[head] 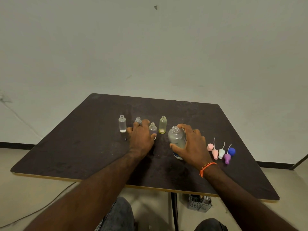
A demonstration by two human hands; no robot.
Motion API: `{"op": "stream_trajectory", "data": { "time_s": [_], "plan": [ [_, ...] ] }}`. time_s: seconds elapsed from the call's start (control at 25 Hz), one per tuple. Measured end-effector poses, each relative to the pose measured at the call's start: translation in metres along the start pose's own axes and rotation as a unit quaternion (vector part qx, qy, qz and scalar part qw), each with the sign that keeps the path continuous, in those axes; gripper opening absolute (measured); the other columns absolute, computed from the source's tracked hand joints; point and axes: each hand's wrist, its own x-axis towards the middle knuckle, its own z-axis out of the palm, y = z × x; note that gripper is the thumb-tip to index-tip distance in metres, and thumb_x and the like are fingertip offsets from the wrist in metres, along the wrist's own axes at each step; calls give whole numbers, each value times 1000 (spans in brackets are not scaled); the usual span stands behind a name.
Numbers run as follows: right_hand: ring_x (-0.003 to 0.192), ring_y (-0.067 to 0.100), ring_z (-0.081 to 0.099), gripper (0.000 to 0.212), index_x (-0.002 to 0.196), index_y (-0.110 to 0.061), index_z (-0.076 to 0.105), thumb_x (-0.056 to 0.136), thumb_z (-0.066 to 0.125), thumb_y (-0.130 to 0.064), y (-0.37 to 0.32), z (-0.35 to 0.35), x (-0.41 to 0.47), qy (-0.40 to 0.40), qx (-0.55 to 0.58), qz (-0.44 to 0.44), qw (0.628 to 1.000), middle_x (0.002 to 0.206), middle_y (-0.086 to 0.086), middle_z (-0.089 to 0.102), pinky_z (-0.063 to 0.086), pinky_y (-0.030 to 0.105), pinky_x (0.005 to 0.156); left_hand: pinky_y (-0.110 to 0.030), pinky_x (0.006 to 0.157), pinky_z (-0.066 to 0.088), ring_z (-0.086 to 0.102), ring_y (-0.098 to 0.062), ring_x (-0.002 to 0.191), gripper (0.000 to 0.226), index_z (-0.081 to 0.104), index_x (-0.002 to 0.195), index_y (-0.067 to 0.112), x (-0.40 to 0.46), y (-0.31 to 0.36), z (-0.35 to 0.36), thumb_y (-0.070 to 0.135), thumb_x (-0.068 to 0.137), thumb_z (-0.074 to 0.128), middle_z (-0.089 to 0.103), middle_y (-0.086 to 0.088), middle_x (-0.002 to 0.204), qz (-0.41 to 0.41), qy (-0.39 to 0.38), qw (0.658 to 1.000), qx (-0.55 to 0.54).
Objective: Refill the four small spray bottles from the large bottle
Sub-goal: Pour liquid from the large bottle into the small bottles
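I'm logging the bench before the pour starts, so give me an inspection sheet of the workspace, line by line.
Surface: dark table, scuffed, with a light edge band.
Job's things: four small bottles, all uncapped: clear bottle, second bottle mostly hidden behind the left hand, purple-tinted bottle, yellow bottle. Large bottle uncapped and upright.
Clutter: pink cap, pink sprayer, white sprayer, purple sprayer and blue cap, lying right of the large bottle.
Hands: left hand among the small bottles, its grip unclear; right hand grips the large bottle.
Cables: one cord on the floor at left.
Surroundings: plain wall; grey basket under the table.
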Motion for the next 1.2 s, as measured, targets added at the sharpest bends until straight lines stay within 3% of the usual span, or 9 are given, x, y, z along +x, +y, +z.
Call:
{"op": "stream_trajectory", "data": {
  "time_s": [0.6, 0.76, 0.96, 1.08, 1.2],
  "plan": [
    [119, 16, 46, 71, 135, -41, 41, 73, 76, -51, 9, 2, 1, 12, 64, 29, 997, 129, -10, 55, 37, 46, 101, -42, 92, 28, 49, -27, 128, 56, 46, 135, 22, 24, 7, 17, 37, 90, 76, 68, -5, 120, -1, 13, 999, 33],
    [119, 17, 47, 71, 134, -41, 41, 73, 76, -50, 7, 0, -3, 14, 66, 36, 997, 129, -12, 54, 38, 48, 101, -44, 94, 33, 47, -27, 127, 63, 47, 139, 20, 17, 8, 11, 44, 88, 76, 67, -4, 125, 15, 20, 999, 33],
    [116, 18, 50, 73, 132, -40, 43, 67, 68, -59, 9, -3, -8, 27, 83, 49, 995, 127, -11, 56, 42, 51, 100, -45, 98, 34, 40, -25, 130, 49, 61, 128, 24, 19, 12, 1, 54, 90, 66, 50, -1, 141, 55, 66, 993, 77],
    [114, 16, 50, 73, 131, -40, 42, 66, 66, -61, 13, -4, -10, 32, 94, 58, 993, 126, -11, 57, 46, 49, 97, -53, 110, 25, 21, -30, 151, 47, 67, 126, 26, 39, 16, -5, 59, 92, 62, 35, -8, 162, 72, 2, 994, 85],
    [114, 14, 50, 73, 133, -36, 44, 71, 78, -51, 20, -6, -10, 34, 113, 75, 990, 126, -10, 56, 45, 36, 93, -57, 116, 17, 2, -36, 159, 56, 69, 126, 24, 56, 23, -5, 67, 92, 59, 17, -16, 171, 65, -71, 989, 114]
  ]
}}
